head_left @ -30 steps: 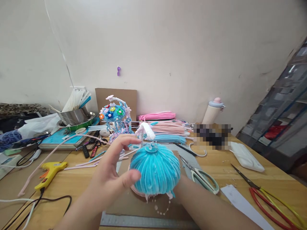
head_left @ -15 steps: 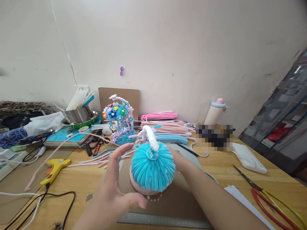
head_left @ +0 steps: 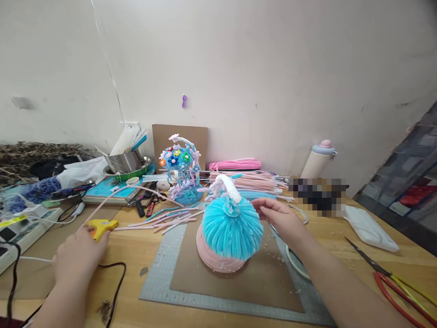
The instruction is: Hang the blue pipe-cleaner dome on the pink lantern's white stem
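A round blue fuzzy dome (head_left: 234, 232) hangs from a white curved stem (head_left: 230, 187) above a pink round base (head_left: 221, 264). The base rests on brown cardboard over a grey cutting mat (head_left: 160, 278). My right hand (head_left: 278, 218) is at the dome's right side, fingers bent, its fingertips near or against the dome's upper right edge. At the left, my left hand (head_left: 80, 253) is wrapped round the handle of a yellow glue gun (head_left: 102, 228), whose nozzle points right. The hand covers most of the handle.
A finished-looking blue piece with colourful flowers (head_left: 177, 159) stands behind. Pink and blue fuzzy stems (head_left: 242, 180) lie in bundles at the back. Large scissors (head_left: 385, 273) lie at the right, near a white packet (head_left: 370, 228). A power strip (head_left: 30, 232) and cables are at the left.
My left hand has left the dome's side, moved left and closed on the glue gun. My right hand has come out from behind the dome to its right side. The view has shifted left.
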`<state>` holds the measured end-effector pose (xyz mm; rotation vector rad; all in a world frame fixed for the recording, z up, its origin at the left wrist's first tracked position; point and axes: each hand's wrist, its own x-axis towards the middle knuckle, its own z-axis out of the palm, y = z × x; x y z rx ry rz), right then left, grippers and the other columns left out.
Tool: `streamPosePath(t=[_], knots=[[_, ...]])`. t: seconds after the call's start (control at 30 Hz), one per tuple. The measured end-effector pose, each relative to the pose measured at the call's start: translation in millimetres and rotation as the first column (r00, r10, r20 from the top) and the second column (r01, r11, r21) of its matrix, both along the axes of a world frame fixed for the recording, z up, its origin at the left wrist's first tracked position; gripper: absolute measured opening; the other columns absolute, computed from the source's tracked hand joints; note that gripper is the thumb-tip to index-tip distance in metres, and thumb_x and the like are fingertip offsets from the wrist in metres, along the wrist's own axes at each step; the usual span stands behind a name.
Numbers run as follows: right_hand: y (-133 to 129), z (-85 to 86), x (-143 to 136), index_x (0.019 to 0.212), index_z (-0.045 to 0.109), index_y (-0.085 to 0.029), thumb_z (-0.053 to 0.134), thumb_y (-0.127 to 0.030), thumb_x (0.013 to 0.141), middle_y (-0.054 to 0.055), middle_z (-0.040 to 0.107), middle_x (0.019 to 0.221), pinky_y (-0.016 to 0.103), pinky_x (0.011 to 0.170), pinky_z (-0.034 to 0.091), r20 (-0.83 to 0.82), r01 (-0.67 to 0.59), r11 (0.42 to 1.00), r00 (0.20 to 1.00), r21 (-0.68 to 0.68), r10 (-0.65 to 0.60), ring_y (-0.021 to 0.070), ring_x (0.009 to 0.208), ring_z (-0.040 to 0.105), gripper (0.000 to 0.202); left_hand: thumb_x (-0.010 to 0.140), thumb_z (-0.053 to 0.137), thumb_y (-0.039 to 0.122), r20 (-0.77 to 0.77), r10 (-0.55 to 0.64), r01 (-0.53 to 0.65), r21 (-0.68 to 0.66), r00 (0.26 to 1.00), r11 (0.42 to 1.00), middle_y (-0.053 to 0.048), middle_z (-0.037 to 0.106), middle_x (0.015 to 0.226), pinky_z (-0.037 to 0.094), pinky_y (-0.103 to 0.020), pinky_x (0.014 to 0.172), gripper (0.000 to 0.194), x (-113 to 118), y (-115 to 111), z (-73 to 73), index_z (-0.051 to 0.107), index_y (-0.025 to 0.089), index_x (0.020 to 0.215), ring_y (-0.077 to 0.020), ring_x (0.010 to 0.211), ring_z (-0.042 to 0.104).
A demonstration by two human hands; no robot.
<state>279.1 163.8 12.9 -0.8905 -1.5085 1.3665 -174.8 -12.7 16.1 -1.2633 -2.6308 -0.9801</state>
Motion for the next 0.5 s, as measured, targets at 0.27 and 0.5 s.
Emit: streamPosePath(t=[0.27,0.5], knots=[[-46,17.2,-8,0.109,0.060,-0.026,0.050,-0.058,0.085,0.008,0.062,0.113,0.038,0.094,0.044,-0.243,0.082,0.997,0.967,-0.002,-0.080,0.0234,0.109,0.057,0.042,0.091,0.016,0.043,-0.404,0.053,-0.234,-0.414,0.913,0.880,-0.020,0.068,0.082,0.041,-0.039,0.060,0.049,11,20,-0.4,0.053,0.011,0.091,-0.0417,0.089,0.067],[-68,10.9,-18,0.142,0.023,-0.032,0.059,-0.078,0.061,0.012,0.033,0.146,0.048,0.111,0.026,-0.161,0.004,0.976,0.986,0.218,0.032,0.0309,0.137,0.031,0.100,0.092,0.017,0.047,-0.355,0.026,-0.138,-0.294,0.935,0.946,-0.029,0.060,0.111,0.044,-0.049,0.076,0.062,42,-15,20.7,0.036,0.002,0.129,-0.0455,0.102,0.060]])
